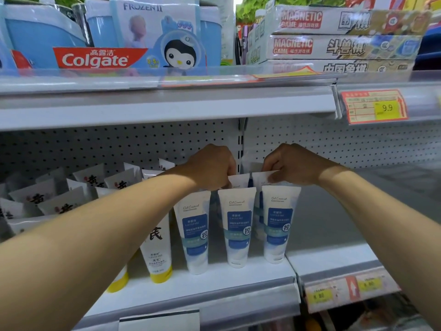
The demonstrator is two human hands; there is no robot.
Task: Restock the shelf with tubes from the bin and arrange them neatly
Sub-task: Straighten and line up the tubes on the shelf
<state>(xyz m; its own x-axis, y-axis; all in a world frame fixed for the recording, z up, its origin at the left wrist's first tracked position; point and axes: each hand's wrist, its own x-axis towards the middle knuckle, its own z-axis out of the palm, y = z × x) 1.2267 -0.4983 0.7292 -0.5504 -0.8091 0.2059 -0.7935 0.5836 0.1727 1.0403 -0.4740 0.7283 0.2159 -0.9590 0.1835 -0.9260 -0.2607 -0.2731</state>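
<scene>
Three white-and-blue tubes stand cap-down in a front row on the white shelf [214,280]: left tube [194,232], middle tube [237,225], right tube [278,223]. Behind them stands a second row of the same tubes, showing only their flat top ends. My left hand [211,167] is closed on the top of a back-row tube [238,181] behind the middle one. My right hand [290,163] pinches the top of another back-row tube [261,179]. The bin is out of view.
White tubes with yellow caps [157,252] fill the shelf to the left, partly behind my left forearm. The shelf section to the right [334,235] holds nothing visible. Above, Colgate packs [95,58] and magnetic game boxes [334,41] sit on the upper shelf. Price tags [374,106] hang on rails.
</scene>
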